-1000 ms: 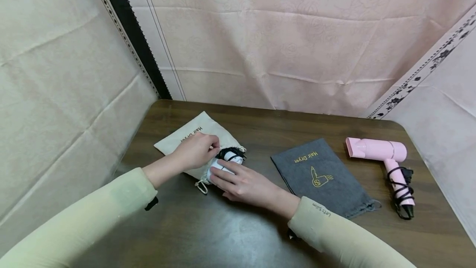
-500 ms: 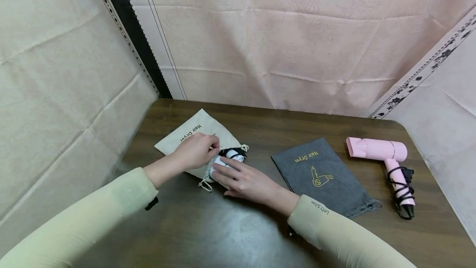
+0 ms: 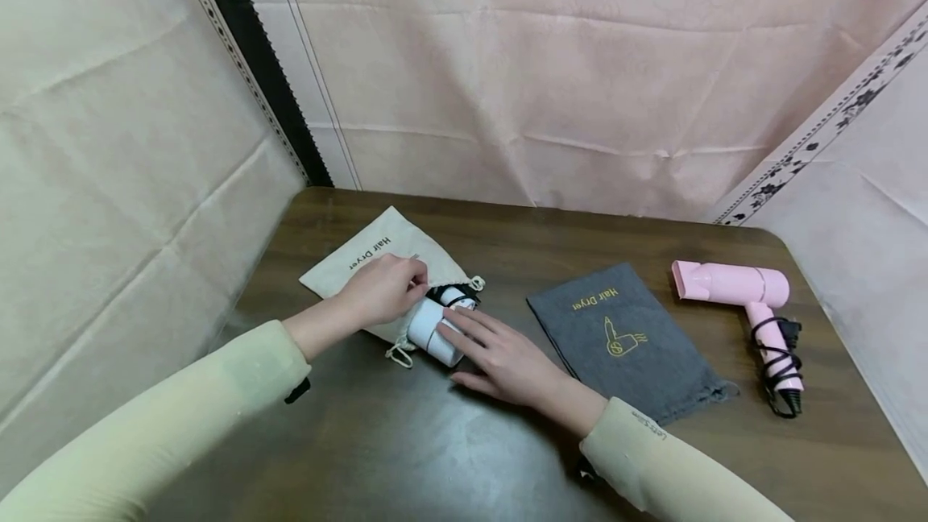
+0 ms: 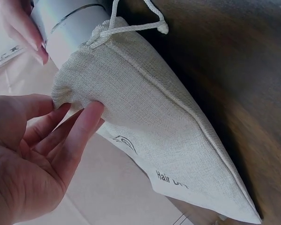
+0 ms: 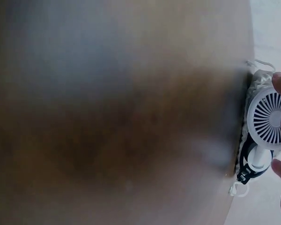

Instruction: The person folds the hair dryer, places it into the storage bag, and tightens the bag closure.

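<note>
A white hair dryer (image 3: 433,334) lies partly inside a cream drawstring bag (image 3: 397,237), its round vented end sticking out of the mouth. My left hand (image 3: 384,290) pinches the bag's edge between thumb and fingers; the left wrist view shows the gathered cloth (image 4: 79,79) up close. With fingers extended, my right hand (image 3: 511,361) touches the dryer's exposed end. In the right wrist view the vent grille (image 5: 267,117) faces the camera, and the handle with its black cord (image 5: 247,172) shows beside it. The rest of the dryer is hidden in the bag.
A grey drawstring bag (image 3: 616,345) lies flat right of centre on the brown wooden table (image 3: 326,457). Farther right is a pink hair dryer (image 3: 728,283) with black cord wound round its handle. Cloth curtains (image 3: 507,87) hang behind and at both sides.
My right hand has drawn back slightly to the right, uncovering more of the white hair dryer. My left hand keeps its pinch on the cream bag. The bag's mouth has shifted slightly over the dryer.
</note>
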Action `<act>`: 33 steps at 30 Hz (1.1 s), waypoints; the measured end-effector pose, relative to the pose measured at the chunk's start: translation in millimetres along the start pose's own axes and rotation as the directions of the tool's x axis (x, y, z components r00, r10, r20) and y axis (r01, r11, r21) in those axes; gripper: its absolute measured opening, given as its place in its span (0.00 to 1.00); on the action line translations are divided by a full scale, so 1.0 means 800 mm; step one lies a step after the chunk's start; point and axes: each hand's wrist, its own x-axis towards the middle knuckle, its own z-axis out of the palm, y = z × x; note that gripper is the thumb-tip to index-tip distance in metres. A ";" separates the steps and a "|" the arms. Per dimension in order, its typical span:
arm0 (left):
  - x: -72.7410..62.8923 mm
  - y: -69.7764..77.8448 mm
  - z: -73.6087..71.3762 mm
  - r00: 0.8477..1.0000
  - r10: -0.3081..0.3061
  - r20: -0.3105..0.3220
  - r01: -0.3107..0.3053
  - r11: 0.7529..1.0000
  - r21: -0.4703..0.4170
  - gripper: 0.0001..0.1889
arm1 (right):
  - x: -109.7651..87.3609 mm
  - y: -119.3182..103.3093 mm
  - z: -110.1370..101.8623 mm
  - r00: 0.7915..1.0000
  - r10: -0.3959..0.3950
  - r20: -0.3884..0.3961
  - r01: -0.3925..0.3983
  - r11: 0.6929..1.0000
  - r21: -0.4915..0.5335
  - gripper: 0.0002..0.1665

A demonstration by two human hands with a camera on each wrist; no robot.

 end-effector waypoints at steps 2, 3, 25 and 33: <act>0.000 0.000 -0.001 1.000 -0.006 -0.003 0.006 1.000 -0.002 0.08 | -0.002 -0.004 -0.001 0.999 0.040 -0.008 -0.040 0.999 0.020 0.47; 0.000 0.001 -0.002 1.000 -0.010 -0.003 0.010 1.000 -0.003 0.08 | -0.002 -0.006 0.000 0.998 0.061 -0.007 -0.060 0.998 0.031 0.48; 0.002 0.008 0.004 0.999 -0.018 -0.041 0.019 0.999 0.039 0.09 | 0.014 -0.009 0.012 0.988 0.141 -0.058 -0.135 0.985 0.104 0.41; 0.001 0.010 -0.002 0.999 -0.013 -0.050 0.015 0.999 0.041 0.10 | 0.024 -0.010 0.010 0.991 0.028 -0.135 -0.023 0.999 0.033 0.43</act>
